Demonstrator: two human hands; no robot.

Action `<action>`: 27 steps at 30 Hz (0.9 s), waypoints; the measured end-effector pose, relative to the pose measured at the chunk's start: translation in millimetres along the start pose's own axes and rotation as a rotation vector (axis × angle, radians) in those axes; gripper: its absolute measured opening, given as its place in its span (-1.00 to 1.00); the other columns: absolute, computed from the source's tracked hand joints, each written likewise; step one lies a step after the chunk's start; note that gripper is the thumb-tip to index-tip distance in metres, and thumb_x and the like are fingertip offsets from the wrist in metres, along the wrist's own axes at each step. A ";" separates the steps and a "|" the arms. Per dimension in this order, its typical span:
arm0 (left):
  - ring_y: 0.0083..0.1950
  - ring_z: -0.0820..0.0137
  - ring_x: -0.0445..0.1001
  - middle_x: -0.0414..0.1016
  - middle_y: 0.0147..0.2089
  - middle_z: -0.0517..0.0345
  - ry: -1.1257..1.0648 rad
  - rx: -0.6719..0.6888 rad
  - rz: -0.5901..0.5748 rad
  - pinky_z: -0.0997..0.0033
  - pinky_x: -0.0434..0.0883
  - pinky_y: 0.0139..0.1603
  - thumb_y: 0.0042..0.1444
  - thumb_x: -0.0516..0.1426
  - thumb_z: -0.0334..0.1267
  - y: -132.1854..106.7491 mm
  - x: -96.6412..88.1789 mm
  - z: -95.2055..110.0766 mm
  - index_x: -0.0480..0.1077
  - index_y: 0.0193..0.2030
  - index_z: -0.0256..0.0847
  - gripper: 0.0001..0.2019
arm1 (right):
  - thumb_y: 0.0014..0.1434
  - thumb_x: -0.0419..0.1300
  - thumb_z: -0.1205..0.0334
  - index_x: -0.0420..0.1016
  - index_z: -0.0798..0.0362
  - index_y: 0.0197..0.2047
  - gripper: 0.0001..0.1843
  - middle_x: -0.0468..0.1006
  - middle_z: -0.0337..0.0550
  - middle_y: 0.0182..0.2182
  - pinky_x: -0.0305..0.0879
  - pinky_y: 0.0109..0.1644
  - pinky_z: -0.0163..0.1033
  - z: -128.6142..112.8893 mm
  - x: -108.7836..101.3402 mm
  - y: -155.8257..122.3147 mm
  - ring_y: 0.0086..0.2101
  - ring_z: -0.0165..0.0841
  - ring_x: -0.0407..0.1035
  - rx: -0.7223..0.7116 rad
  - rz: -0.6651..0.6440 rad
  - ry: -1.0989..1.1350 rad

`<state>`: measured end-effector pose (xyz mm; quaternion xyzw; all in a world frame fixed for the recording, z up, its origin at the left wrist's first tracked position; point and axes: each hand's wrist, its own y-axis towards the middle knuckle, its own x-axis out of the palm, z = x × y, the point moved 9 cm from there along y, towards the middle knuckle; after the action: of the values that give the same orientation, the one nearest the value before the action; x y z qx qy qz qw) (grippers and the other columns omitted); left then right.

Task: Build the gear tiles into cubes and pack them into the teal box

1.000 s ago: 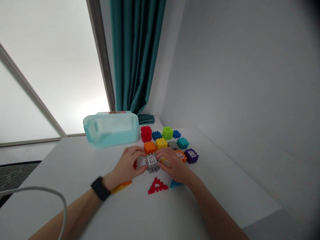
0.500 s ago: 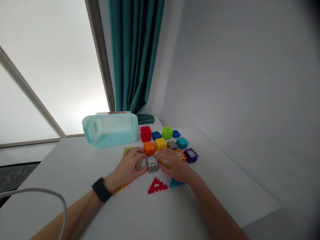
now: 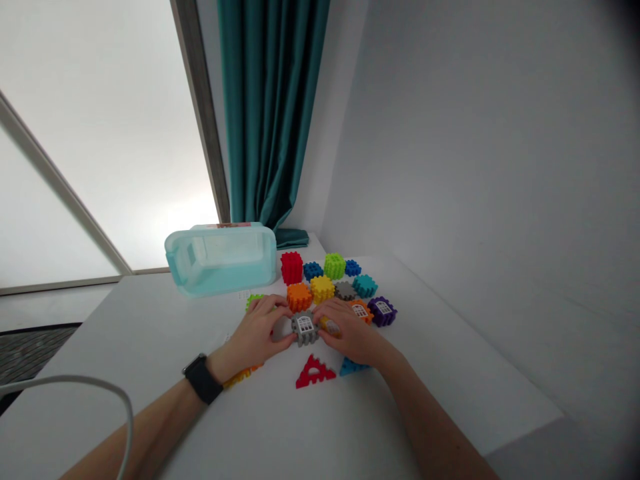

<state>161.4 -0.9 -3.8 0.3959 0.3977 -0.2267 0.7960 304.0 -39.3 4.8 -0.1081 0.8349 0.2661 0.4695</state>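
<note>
Both my hands grip a grey toothed block with a white window (image 3: 305, 327) on the white table (image 3: 310, 427). My left hand (image 3: 256, 333) pinches its left side, thumb and fingers closed on it. My right hand (image 3: 350, 331) closes on its right side and also covers a yellow piece (image 3: 327, 325). Just beyond the hands lie an orange block (image 3: 299, 296), a yellow block (image 3: 322, 288) and a purple window block (image 3: 383, 311).
A pale blue plastic box (image 3: 220, 257) lies on its side at the back left. More blocks, red (image 3: 291, 267), green (image 3: 334, 265) and teal (image 3: 365, 285), sit behind. A red triangle (image 3: 314, 373) and a blue piece (image 3: 351, 365) lie near my wrists. A white cable (image 3: 90, 383) arcs at the left.
My hands and the grey block have hardly moved. A green piece left of my left hand now shows.
</note>
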 end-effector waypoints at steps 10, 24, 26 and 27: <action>0.09 0.14 0.41 0.44 0.04 0.04 0.010 0.000 -0.004 0.06 0.31 0.12 0.08 0.25 -0.19 -0.8 1.9 -0.6 0.45 -0.06 -0.11 -0.73 | 0.17 0.19 0.42 0.39 -0.04 -0.17 -0.81 0.53 -0.16 -0.14 0.28 0.14 0.01 0.5 0.4 -0.6 -0.05 -0.20 0.39 0.011 -0.012 -0.012; 0.09 0.10 0.41 0.44 0.05 0.00 0.030 -0.021 -0.027 0.02 0.31 0.10 0.08 0.26 -0.17 1.4 -6.0 1.0 0.46 -0.05 -0.11 -0.72 | 0.19 0.15 0.40 0.39 -0.04 -0.14 -0.81 0.53 -0.12 -0.10 0.29 0.12 0.02 -2.7 -5.5 -0.3 -0.04 -0.18 0.39 0.041 0.058 -0.009; 0.09 0.11 0.41 0.44 0.05 0.00 0.036 -0.021 -0.030 0.02 0.31 0.10 0.11 0.24 -0.16 1.7 -8.8 3.1 0.46 -0.06 -0.11 -0.74 | 0.20 0.13 0.40 0.39 -0.03 -0.13 -0.82 0.53 -0.11 -0.12 0.31 0.09 0.00 -5.7 -6.0 1.6 -0.06 -0.19 0.40 0.047 0.096 0.003; 0.09 0.12 0.41 0.43 0.05 0.00 0.039 -0.021 -0.030 0.03 0.31 0.10 0.13 0.22 -0.16 1.6 -10.5 4.0 0.46 -0.06 -0.11 -0.75 | 0.21 0.12 0.40 0.39 -0.02 -0.13 -0.82 0.54 -0.10 -0.13 0.31 0.08 0.00 -8.1 -5.8 2.7 -0.06 -0.19 0.40 0.045 0.117 0.011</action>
<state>158.3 -2.7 6.9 0.3859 0.4215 -0.2268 0.7887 300.0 -41.9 14.0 -0.0500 0.8480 0.2738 0.4510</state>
